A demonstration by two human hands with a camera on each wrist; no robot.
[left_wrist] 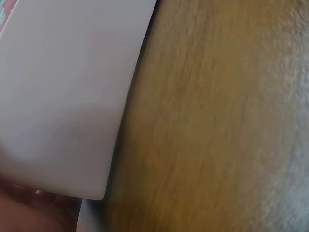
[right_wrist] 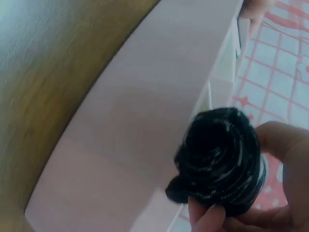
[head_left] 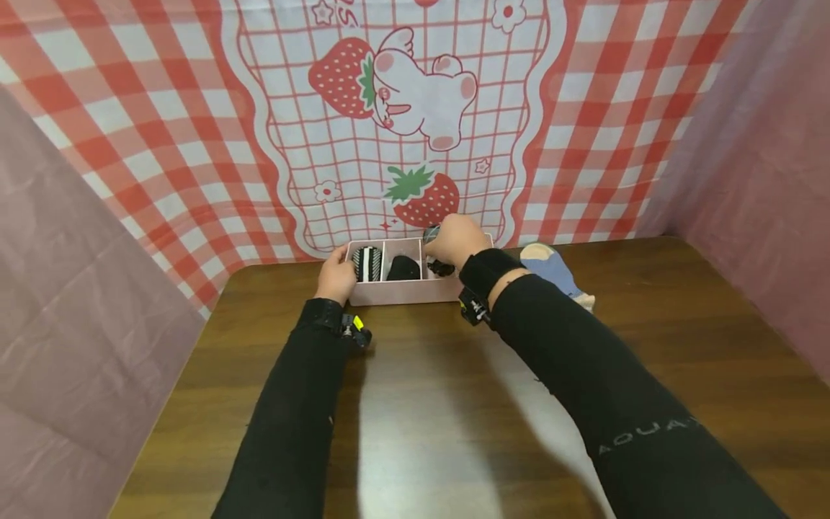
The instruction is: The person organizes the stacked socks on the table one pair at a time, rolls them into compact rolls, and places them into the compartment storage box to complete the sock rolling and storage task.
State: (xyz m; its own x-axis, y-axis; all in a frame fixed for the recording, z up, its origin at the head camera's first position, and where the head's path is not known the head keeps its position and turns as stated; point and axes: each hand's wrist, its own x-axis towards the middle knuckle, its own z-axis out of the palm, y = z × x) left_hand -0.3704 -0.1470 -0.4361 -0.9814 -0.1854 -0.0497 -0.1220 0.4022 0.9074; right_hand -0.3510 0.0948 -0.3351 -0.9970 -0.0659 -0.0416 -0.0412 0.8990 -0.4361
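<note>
A pale pink box (head_left: 405,293) with three compartments stands at the back of the table. My left hand (head_left: 337,277) holds its left end; in the left wrist view the fingers show at the box's corner. My right hand (head_left: 457,241) pinches a rolled dark sock (right_wrist: 217,162) between thumb and fingers, over the right compartment. Pale flecks show along the sock's coiled layers. In the left compartment sits a black-and-white striped roll (head_left: 368,264), and the middle one holds a black roll (head_left: 404,269). The right hand hides much of the right compartment.
A blue sock (head_left: 551,270) with cream ends lies flat to the right of the box, partly behind the right forearm. Behind the wooden table (head_left: 259,346) hangs a red-and-white checked cloth (head_left: 603,108) with strawberries. Pink fabric hangs at both sides.
</note>
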